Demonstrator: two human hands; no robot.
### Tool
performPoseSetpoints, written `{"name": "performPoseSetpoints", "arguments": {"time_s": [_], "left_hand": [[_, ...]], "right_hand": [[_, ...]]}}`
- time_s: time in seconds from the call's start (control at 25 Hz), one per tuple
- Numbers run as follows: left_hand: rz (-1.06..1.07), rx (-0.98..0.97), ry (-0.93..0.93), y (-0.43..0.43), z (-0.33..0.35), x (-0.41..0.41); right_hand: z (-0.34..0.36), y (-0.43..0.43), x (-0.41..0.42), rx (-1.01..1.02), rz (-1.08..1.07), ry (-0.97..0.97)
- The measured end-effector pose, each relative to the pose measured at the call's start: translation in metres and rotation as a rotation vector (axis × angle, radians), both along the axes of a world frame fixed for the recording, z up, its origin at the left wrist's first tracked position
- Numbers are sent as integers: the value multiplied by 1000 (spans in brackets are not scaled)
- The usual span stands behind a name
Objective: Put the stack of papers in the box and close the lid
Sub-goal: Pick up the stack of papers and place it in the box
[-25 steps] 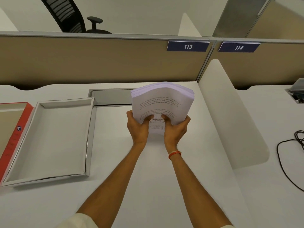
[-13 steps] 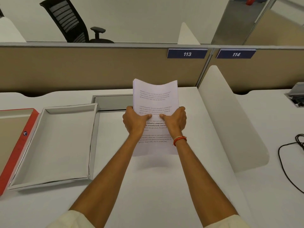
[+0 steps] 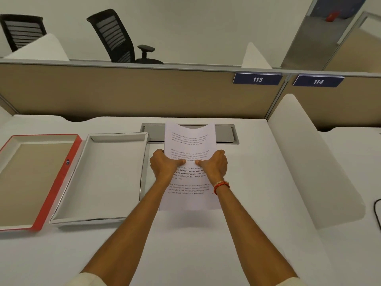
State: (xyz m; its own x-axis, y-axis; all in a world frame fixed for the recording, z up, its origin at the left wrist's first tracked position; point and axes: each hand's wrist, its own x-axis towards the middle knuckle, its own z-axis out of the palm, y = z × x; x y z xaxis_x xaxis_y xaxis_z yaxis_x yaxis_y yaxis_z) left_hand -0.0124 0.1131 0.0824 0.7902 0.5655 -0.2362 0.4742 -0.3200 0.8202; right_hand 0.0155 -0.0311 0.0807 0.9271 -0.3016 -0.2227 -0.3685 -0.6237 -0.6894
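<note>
I hold the stack of papers (image 3: 190, 139), white sheets with printed text, upright above the desk with its printed face toward me. My left hand (image 3: 165, 165) grips its left edge and my right hand (image 3: 214, 164) grips its right edge, thumbs on the front. The stack's top edge sags slightly in the middle. To the left lies the open white box (image 3: 115, 137), shallow and with nothing in it. Its red-rimmed lid (image 3: 59, 178) lies upside down beside the box at the far left. The papers hang to the right of the box, apart from it.
A grey cable hatch (image 3: 224, 134) sits in the desk behind the papers. A white curved divider (image 3: 305, 153) rises on the right, with a black cable (image 3: 377, 215) beyond it. A tan partition (image 3: 123, 91) with signs 113 and 114 closes the back.
The stack went from lying bent over and fanned in my hands to standing upright and squared. My grip shifted from its lower edge to its two sides. The head tilted upward.
</note>
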Motion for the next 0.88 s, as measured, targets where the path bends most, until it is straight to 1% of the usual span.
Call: {"name": "performPoseSetpoints", "arguments": {"time_s": [0.24,0.56,0.72,0.88], "left_hand": [[27,-12,25,91,2,-18],[50,41,85,215,-4,-33],[35,37,100,259,-13,-33],[19,10,94,285,-26,-33]], "right_hand": [[2,91,-14,17,69,10],[-12,213,-26,27,162,22],[-24,252,-26,59,197,57],[-37,274,-24,58,240,85]]}}
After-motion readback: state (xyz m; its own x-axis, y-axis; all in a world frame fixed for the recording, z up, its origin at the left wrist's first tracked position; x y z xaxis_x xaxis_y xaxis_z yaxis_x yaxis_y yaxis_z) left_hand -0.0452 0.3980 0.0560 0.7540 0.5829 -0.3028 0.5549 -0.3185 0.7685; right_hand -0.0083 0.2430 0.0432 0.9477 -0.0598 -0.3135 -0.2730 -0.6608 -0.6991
